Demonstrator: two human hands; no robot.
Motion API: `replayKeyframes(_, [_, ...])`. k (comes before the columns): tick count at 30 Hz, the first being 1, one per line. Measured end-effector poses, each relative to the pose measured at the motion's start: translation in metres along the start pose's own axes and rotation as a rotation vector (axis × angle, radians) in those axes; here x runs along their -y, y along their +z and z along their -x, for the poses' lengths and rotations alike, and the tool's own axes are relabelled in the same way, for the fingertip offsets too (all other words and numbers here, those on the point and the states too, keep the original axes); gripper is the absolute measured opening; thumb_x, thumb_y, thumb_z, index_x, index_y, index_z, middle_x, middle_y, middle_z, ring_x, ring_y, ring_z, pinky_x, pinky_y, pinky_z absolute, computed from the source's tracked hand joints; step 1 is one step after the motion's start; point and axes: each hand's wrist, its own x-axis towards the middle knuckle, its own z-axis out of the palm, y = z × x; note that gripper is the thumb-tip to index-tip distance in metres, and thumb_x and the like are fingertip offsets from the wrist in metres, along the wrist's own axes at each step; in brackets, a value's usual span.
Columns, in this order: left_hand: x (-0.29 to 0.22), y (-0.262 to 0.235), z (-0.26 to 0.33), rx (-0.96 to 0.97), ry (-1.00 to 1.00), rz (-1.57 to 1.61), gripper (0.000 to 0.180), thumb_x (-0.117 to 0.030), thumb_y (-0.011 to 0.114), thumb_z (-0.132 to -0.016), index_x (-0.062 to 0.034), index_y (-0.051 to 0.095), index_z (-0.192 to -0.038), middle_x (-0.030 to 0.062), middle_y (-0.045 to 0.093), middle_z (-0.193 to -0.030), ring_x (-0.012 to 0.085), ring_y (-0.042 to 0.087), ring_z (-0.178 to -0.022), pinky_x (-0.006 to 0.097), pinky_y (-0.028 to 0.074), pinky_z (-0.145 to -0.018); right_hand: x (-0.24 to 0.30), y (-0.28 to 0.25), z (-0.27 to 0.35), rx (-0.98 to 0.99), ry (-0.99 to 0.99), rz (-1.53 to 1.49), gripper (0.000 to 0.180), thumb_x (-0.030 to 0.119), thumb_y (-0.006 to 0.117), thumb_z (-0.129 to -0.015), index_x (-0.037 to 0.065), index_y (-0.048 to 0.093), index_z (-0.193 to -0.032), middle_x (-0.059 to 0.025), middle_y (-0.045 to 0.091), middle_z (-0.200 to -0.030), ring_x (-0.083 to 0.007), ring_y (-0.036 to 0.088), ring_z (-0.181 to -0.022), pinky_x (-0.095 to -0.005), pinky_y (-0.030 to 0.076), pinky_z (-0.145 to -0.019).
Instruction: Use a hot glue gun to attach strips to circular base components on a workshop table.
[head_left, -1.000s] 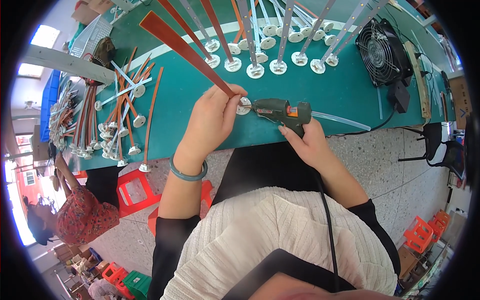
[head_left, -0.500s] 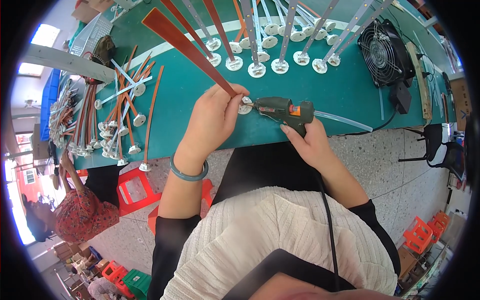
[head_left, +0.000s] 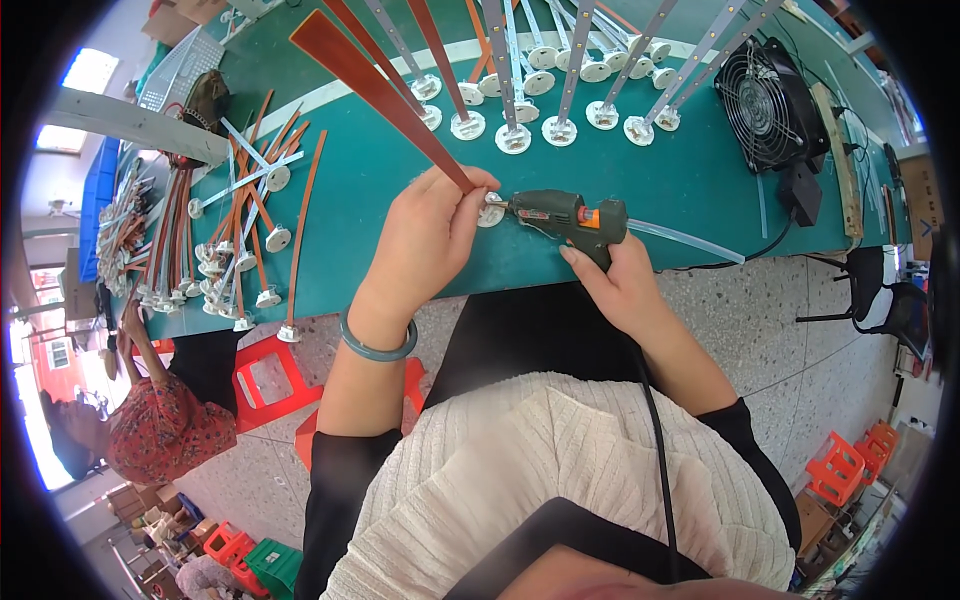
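My left hand (head_left: pixel 425 235) pinches the lower end of a long orange-brown strip (head_left: pixel 385 100). That strip stands tilted, with its foot at a round white base (head_left: pixel 490 212) on the green table. My right hand (head_left: pixel 622 280) is wrapped round the grip of a dark green hot glue gun (head_left: pixel 560 212). The gun's nozzle meets the white base beside my left fingertips. A clear glue stick (head_left: pixel 690 242) juts from the gun's rear. Behind my hands, several LED strips (head_left: pixel 570 85) stand upright on round white bases (head_left: pixel 513 138). My fingers partly hide the joint of strip and base.
Loose strips with white bases (head_left: pixel 278 239) lie at the table's left. A black fan (head_left: pixel 765 105) stands at the back right, next to a black adapter (head_left: pixel 800 195). Another person (head_left: pixel 170 430) sits at the left, near a red stool (head_left: pixel 270 385). A power cord (head_left: pixel 655 430) hangs along my front.
Almost nothing differs. The tilted strip's top has shifted very slightly right; both hands and the glue gun stay in place.
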Motion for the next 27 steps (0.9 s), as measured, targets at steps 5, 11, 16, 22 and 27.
replayKeyframes(5, [0.001,0.001,0.000,-0.008,-0.009,0.022,0.012,0.002,0.059,-0.093,0.0006,0.069,-0.099,0.0125,0.069,-0.092,0.0256,0.068,-0.081,0.034,0.053,-0.072,0.000,0.003,0.003,-0.060,-0.087,0.029,0.023,0.011,0.068,-0.091,0.000,0.063,-0.111,-0.0123,0.066,-0.091,-0.0246,0.063,-0.081,-0.0345,0.049,-0.075])
replayKeyframes(11, [-0.001,0.000,0.001,-0.015,-0.005,0.006,0.012,0.003,0.060,-0.092,0.0008,0.069,-0.100,0.0125,0.069,-0.092,0.0254,0.068,-0.081,0.034,0.053,-0.072,0.002,0.007,0.006,-0.082,-0.111,0.077,0.020,0.011,0.068,-0.092,0.000,0.062,-0.108,-0.0131,0.066,-0.089,-0.0263,0.064,-0.080,-0.0356,0.050,-0.075])
replayKeyframes(16, [-0.001,0.000,0.001,-0.011,-0.007,0.025,0.012,0.003,0.061,-0.092,0.0009,0.069,-0.101,0.0123,0.069,-0.092,0.0253,0.068,-0.082,0.034,0.053,-0.073,0.004,0.010,0.012,-0.107,-0.124,0.136,0.028,0.017,0.067,-0.091,0.003,0.059,-0.114,-0.0176,0.064,-0.094,-0.0372,0.065,-0.083,-0.0424,0.050,-0.071])
replayKeyframes(22, [-0.002,-0.001,0.002,-0.007,-0.003,0.023,0.012,0.003,0.061,-0.092,0.0009,0.069,-0.101,0.0128,0.069,-0.092,0.0263,0.068,-0.082,0.034,0.053,-0.074,0.013,0.013,0.012,-0.120,-0.227,0.309,0.023,0.013,0.067,-0.092,0.000,0.059,-0.110,-0.0162,0.065,-0.092,-0.0361,0.065,-0.077,-0.0407,0.051,-0.070])
replayKeyframes(27, [-0.007,-0.002,0.006,-0.014,0.034,0.008,0.012,0.001,0.063,-0.091,-0.0001,0.070,-0.101,0.0141,0.069,-0.093,0.0297,0.068,-0.083,0.035,0.053,-0.074,0.005,0.011,0.008,-0.198,-0.290,0.394,0.024,0.014,0.067,-0.092,0.002,0.061,-0.112,-0.0135,0.066,-0.091,-0.0327,0.066,-0.076,-0.0413,0.051,-0.069])
